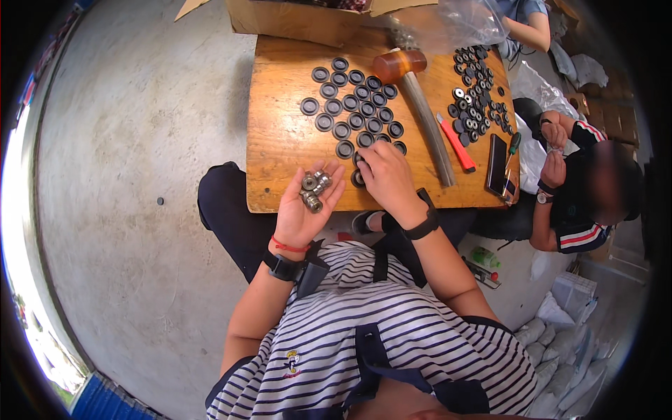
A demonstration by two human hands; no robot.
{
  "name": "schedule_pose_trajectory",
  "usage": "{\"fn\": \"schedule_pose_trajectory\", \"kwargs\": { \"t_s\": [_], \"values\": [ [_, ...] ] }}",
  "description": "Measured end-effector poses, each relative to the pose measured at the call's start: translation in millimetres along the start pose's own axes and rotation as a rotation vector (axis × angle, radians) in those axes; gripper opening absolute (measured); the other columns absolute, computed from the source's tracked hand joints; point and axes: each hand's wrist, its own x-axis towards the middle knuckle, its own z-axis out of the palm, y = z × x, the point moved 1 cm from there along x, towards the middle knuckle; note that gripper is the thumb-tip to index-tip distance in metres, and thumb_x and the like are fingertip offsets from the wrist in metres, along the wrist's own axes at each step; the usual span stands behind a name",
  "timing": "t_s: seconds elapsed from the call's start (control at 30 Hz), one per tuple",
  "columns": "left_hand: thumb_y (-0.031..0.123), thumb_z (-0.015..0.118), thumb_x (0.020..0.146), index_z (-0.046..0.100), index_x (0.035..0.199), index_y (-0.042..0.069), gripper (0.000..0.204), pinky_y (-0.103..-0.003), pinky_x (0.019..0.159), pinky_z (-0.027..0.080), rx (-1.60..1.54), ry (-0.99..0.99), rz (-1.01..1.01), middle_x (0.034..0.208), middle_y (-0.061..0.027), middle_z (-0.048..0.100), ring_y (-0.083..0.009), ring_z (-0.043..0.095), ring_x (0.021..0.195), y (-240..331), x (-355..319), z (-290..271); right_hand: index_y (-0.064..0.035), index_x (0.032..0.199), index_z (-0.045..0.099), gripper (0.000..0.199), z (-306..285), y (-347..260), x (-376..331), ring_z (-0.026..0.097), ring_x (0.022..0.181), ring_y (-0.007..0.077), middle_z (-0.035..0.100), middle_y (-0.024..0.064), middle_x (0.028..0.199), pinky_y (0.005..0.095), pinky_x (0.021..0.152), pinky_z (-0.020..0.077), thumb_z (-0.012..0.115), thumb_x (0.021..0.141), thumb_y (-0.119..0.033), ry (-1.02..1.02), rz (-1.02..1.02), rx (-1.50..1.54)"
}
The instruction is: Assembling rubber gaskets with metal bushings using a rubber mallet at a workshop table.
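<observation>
A varnished brown wooden tabletop (pixel 280 140) is surrounded by a grey concrete floor (pixel 140 175), on which pale filled sacks (pixel 560 357) are heaped beyond the near right corner. The far edge is overhung by an open brown cardboard box (pixel 294 24). Beside the right edge, another person's hands (pixel 555 147) are held close together; what is held there cannot be told.

Black round grooved discs (pixel 366 108) are spread flat from the middle toward the near edge. Right of them are laid a wooden-handled mallet with an amber head (pixel 422 105), a red-handled utility knife (pixel 458 147) and, by the near right corner, a black rectangular phone (pixel 496 162). Toward the far right corner, small black rings with pale centres (pixel 476 98) are clustered.

Just over the near edge, the left hand (pixel 306 199) is turned palm up, its fingers loosely spread, and several shiny steel cylindrical bearings (pixel 316 185) are cradled in it. The right hand (pixel 390 176) is lowered over the nearest discs, its fingers bent and drawn together; whether anything is gripped cannot be told.
</observation>
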Motion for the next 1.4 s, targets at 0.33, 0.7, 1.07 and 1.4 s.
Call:
{"fn": "schedule_pose_trajectory", "kwargs": {
  "t_s": [0.33, 0.7, 1.07, 1.4],
  "values": [
    [0.030, 0.039, 0.103, 0.051, 0.126, 0.001, 0.039, -0.040, 0.106, 0.039, 0.051, -0.107, -0.068, 0.127, -0.0150, 0.054, -0.0256, 0.049, 0.123, 3, -1, -5, -0.0014, 0.107, 0.064, 0.030, 1, -33, -7, 0.055, 0.096, 0.0285, 0.058, 0.0099, 0.101, 0.0377, 0.082, 0.0455, 0.068, 0.077, -0.008, -0.062, -0.064, 0.319],
    [0.030, 0.039, 0.103, 0.050, 0.126, -0.001, 0.040, -0.039, 0.101, 0.043, 0.006, -0.115, -0.102, 0.122, -0.0139, 0.057, -0.0236, 0.054, 0.115, 6, 1, -5, -0.0030, 0.101, 0.062, 0.025, 5, -34, -10, 0.056, 0.095, 0.0288, 0.060, 0.0099, 0.101, 0.0375, 0.083, 0.0457, 0.067, 0.077, -0.007, -0.071, -0.144, 0.387],
    [0.031, 0.042, 0.102, 0.051, 0.124, 0.000, 0.039, -0.046, 0.113, 0.032, 0.047, 0.000, -0.066, 0.138, -0.0203, 0.046, -0.0342, 0.036, 0.136, 4, -2, 3, -0.0011, 0.096, 0.063, 0.021, -19, 28, -14, 0.058, 0.089, 0.0313, 0.060, 0.0128, 0.091, 0.0388, 0.078, 0.0476, 0.068, 0.077, -0.008, -0.015, 0.238, 0.173],
    [0.030, 0.045, 0.101, 0.052, 0.124, 0.001, 0.037, -0.026, 0.069, 0.053, 0.224, 0.007, -0.098, 0.117, -0.0102, 0.057, -0.0204, 0.057, 0.104, 6, -2, -5, -0.0012, 0.096, 0.064, 0.022, -19, 24, -13, 0.056, 0.090, 0.0319, 0.058, 0.0123, 0.090, 0.0398, 0.079, 0.0468, 0.070, 0.076, -0.006, -0.049, 0.180, 0.033]
  ]
}}
